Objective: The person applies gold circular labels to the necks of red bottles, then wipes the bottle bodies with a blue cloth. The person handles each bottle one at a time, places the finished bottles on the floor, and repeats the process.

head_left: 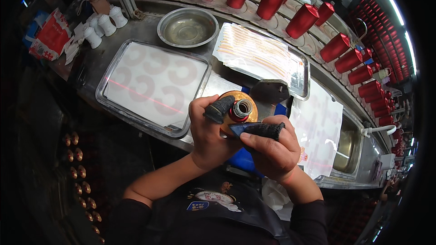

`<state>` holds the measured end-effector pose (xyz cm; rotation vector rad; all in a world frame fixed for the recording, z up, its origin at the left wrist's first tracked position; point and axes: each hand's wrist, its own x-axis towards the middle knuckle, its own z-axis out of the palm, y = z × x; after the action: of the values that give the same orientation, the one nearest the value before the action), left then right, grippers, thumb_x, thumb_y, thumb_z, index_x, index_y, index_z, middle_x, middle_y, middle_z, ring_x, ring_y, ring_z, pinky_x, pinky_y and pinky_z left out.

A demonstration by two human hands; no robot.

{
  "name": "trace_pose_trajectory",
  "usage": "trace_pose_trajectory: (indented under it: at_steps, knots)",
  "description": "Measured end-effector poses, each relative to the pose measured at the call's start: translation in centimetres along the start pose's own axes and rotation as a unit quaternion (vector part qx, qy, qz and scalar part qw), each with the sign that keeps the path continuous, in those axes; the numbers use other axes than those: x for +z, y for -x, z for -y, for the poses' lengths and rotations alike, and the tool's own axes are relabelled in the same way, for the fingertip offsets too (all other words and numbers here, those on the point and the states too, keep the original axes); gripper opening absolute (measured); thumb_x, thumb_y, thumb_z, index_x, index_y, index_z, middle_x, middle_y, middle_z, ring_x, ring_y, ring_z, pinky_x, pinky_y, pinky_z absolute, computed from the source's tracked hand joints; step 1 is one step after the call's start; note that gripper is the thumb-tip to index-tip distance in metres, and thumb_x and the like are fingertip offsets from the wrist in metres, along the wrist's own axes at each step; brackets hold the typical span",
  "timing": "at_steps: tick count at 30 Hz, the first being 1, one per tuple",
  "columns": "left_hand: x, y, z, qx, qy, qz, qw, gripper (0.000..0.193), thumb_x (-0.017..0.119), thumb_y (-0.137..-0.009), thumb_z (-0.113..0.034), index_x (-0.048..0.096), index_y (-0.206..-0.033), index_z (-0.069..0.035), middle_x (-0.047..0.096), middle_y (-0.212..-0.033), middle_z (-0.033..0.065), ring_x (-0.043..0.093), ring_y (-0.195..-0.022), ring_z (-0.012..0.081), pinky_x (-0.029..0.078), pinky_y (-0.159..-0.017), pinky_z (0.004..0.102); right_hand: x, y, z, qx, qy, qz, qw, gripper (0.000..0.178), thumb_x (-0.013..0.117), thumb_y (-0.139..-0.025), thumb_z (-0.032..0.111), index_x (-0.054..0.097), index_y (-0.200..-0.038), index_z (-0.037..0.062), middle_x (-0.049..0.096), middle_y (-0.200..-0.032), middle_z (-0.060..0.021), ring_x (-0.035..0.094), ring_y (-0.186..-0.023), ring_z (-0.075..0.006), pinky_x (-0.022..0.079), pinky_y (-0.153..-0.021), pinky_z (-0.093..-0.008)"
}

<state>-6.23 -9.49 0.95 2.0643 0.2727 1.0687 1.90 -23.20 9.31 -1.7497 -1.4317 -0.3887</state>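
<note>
My left hand [210,138] is closed round a bottle with a gold shoulder [249,103], a red ring and a bare threaded neck. The neck tilts up toward me, and most of the body is hidden below my hands. A black sleeve covers one finger of that hand, lying across the gold shoulder beside the neck. In my right hand [274,152], thumb and a black-sleeved finger pinch a small dark blue pointed scraper-like piece [235,129]. Its tip reaches the shoulder just below the neck; whether it touches cannot be made out.
A metal tray [103,91] with a sheet of faint ring-shaped prints lies left. Behind are a metal basin [166,38] and a tray of orange-striped sheets [254,47]. Red bottles [269,1] line a curved conveyor. A sink [349,159] lies right, white bottles [107,25] far left.
</note>
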Motion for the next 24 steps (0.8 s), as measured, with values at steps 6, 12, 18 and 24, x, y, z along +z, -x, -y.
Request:
trace_pose_trajectory:
  at_steps: [6, 12, 18, 24]
  knots:
    - [-1.0, -1.0, -0.3, -0.04, 0.084, 0.05, 0.994, 0.085, 0.091, -0.067, -0.023, 0.046, -0.137, -0.003, 0.041, -0.137, 0.0211, 0.044, -0.128, 0.0383, 0.039, -0.108, 0.0442, -0.5, -0.1, 0.2, -0.009, -0.014, 0.006, 1.0, 0.04, 0.075, -0.063, -0.002, 0.078, -0.102, 0.0071, 0.066, -0.088, -0.0063, 0.063, -0.08, -0.0264, 0.052, -0.07, -0.0353]
    - [-3.9, -4.4, 1.0, -0.15, 0.288, 0.305, 0.896, 0.082, 0.089, -0.066, -0.017, 0.05, -0.137, -0.008, 0.047, -0.143, 0.0166, 0.05, -0.131, 0.0355, 0.042, -0.11, 0.0435, -0.1, 0.1, -0.1, 0.012, -0.004, -0.008, 1.0, 0.037, 0.077, -0.063, -0.003, 0.079, -0.098, 0.0067, 0.066, -0.088, -0.0066, 0.063, -0.08, -0.0267, 0.052, -0.069, -0.0354]
    - [-2.7, -2.7, 0.6, -0.004, 0.125, 0.154, 0.98, 0.076, 0.089, -0.066, -0.018, 0.054, -0.133, -0.009, 0.051, -0.134, 0.0154, 0.056, -0.123, 0.0361, 0.048, -0.102, 0.0433, 0.2, 0.3, 0.5, 0.017, -0.01, -0.017, 1.0, 0.035, 0.079, -0.063, -0.005, 0.079, -0.096, 0.006, 0.064, -0.085, -0.007, 0.063, -0.078, -0.0263, 0.051, -0.067, -0.0344]
    - [-2.5, -2.8, 0.6, -0.001, 0.127, 0.159, 0.979, 0.081, 0.09, -0.065, -0.016, 0.052, -0.137, -0.008, 0.051, -0.134, 0.0154, 0.056, -0.121, 0.0373, 0.048, -0.101, 0.0449, 0.4, 0.2, 0.5, 0.033, -0.018, -0.023, 0.999, 0.034, 0.08, -0.063, -0.005, 0.078, -0.095, 0.006, 0.064, -0.085, -0.0073, 0.063, -0.078, -0.0268, 0.051, -0.066, -0.0343]
